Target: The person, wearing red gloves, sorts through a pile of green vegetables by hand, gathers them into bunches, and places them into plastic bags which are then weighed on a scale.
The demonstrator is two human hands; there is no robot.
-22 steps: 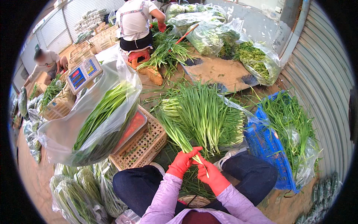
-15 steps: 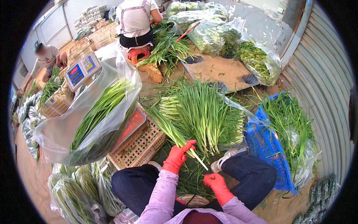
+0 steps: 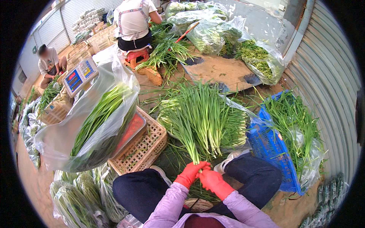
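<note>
Red rubber gloves cover both of the person's hands, which meet low in front of the knees: the left hand (image 3: pixel 191 173) and the right hand (image 3: pixel 212 181) sit touching, fingers closed together around the pale root ends of a small bunch of green chives (image 3: pixel 187 138). That bunch fans up and away from the gloves, its tips lying against the big loose heap of chives (image 3: pixel 207 117) spread on the ground just beyond. I take this heap as my landmark.

Judging by how things lie, the work looks partly done. Nearer than the heap and off to its left, several filled clear bags of greens (image 3: pixel 76 197) lie by the person's knee, and 1 large clear bag (image 3: pixel 95 117), already well stuffed with stalks, rests on a red tray over a tan lattice crate (image 3: pixel 142 148). A weighing scale (image 3: pixel 80 74) stands just behind that bag. The heap itself is large and unbundled, so plenty seems left to gather.

Right of the heap, a blue crate (image 3: pixel 272 152) holds more loose greens, touching the heap's plastic sheet. Beyond the heap lies a bare muddy board (image 3: pixel 220 70), and past it more clear sacks of greens (image 3: pixel 213 30) pile against the wall.

Farther off, a 2nd person in a white top (image 3: pixel 133 22) sits on a red stool facing away, and a 3rd person (image 3: pixel 48 62) crouches far to the heap's left among more crates.
</note>
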